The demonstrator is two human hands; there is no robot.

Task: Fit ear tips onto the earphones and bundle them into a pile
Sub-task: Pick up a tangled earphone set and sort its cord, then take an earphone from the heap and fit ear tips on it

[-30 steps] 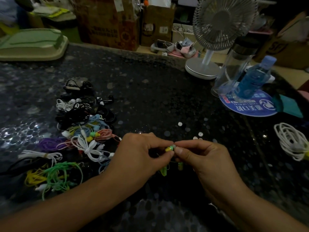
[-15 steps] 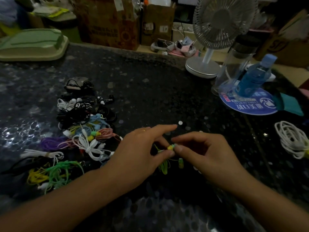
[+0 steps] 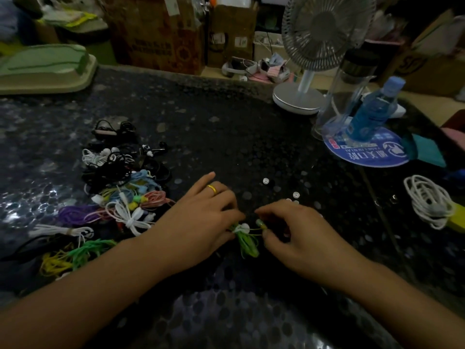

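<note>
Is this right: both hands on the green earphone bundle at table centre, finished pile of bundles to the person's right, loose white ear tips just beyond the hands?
One thing is wrong. The head view shows the finished pile on the person's left, not the right. The rest stands: the left hand and right hand work the green earphone bundle, and loose white ear tips lie just beyond them.

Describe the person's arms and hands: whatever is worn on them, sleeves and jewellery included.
Both forearms are bare up to the frame's edge; no sleeves, watch or bracelets show. The left hand wears a plain, smooth yellow-gold band ring on one of its fingers. The right hand shows no ring or other adornment. No gloves on either.
</note>
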